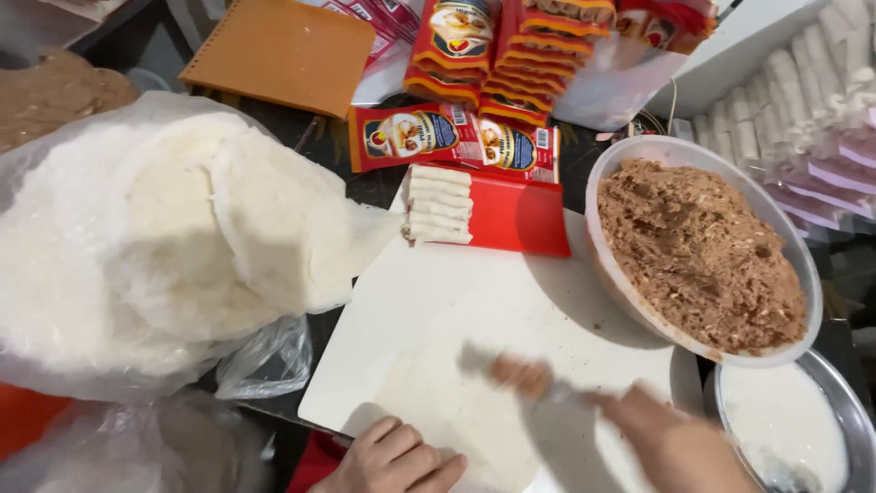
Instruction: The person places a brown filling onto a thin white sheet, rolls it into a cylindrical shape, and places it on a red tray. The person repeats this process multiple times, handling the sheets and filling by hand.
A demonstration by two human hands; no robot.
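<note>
A big heap of thin white wrappers [173,228] in clear plastic fills the worktop [310,151] on my left. In front of me lies the white cutting board [474,301], and on it a single round wrapper [456,411] lies flat near my edge. To my right a large plastic bowl [604,192] holds brown minced filling [703,256], touching the board's right side. Below it sits a metal bowl [853,411] of white paste. At the far end of the board a red tray [520,215] holds a row of finished white rolls [440,205], with red and yellow packets [452,137] stacked beyond it. My left hand [392,461] rests on the near edge of the wrapper, fingers curled together and pressing it down. My right hand [675,443] is blurred; its fingers are clamped on a spoon [529,379] loaded with filling, held over the wrapper's right part.
</note>
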